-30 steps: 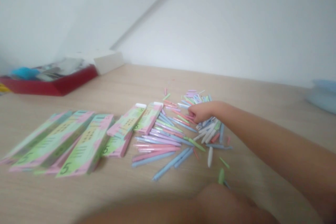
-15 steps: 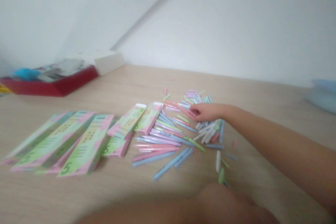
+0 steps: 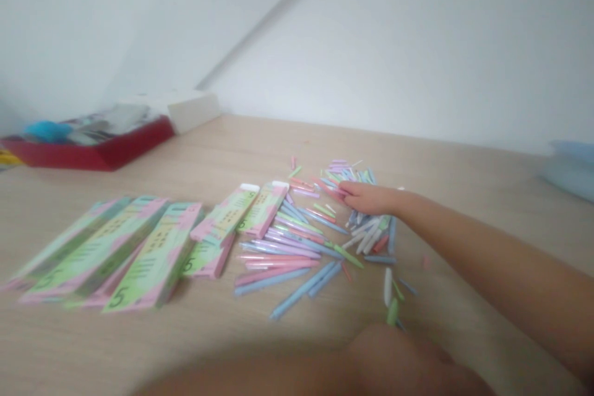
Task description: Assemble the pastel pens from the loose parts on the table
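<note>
My right hand (image 3: 365,198) reaches in from the right over a heap of small pastel pen parts (image 3: 369,235). Its fingers are closed on a slim pink pen part (image 3: 330,190), whose end points to the left. Blurred at the bottom edge is my left hand (image 3: 403,352), with its fingers hidden from me. A green pen part (image 3: 392,311) shows just beyond it; whether that hand touches it is unclear. Left of the heap, clear-topped pens (image 3: 283,247) in blue, pink, purple and green lie fanned out.
Several flat pink-and-green packages marked 5 (image 3: 151,257) lie on the left, some overlapping. Behind them a red tray (image 3: 111,153) holds grey and blue items, beside a white box (image 3: 195,110). A pale blue object (image 3: 570,167) sits at the right edge, near the wall.
My right hand has shifted slightly right, and its fingers have closed more tightly around the pink pen part. A small white piece now shows near the green pens. My left hand is nearly still.
</note>
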`<action>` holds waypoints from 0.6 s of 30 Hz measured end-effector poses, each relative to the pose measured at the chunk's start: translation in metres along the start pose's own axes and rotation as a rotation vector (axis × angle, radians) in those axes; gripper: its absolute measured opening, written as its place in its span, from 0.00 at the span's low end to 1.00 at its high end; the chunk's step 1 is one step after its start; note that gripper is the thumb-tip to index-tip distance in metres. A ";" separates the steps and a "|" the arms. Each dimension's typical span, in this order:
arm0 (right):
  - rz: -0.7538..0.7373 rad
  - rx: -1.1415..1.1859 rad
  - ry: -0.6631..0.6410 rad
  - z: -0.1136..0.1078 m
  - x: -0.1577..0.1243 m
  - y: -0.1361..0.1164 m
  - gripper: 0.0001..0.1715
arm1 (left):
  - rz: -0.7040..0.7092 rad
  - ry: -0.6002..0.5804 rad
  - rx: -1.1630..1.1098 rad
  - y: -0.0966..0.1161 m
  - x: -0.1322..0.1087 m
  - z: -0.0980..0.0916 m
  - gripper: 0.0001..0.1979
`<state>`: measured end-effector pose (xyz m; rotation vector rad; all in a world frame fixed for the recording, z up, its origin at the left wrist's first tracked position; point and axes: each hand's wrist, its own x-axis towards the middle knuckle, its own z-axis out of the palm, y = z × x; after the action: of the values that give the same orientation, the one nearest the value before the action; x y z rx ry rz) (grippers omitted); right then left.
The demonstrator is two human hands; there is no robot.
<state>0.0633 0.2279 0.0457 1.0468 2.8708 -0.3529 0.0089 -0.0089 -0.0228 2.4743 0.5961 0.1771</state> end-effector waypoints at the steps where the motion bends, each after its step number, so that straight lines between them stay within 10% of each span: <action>1: -0.004 0.005 0.000 0.001 0.000 0.000 0.12 | -0.024 -0.028 0.009 0.002 -0.001 -0.003 0.26; 18: -0.017 0.115 0.067 -0.001 -0.014 -0.001 0.11 | -0.037 -0.017 0.026 0.007 -0.005 -0.010 0.24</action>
<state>0.0735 0.2184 0.0484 1.0727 2.9517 -0.4992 0.0047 -0.0110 -0.0107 2.4858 0.6398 0.1342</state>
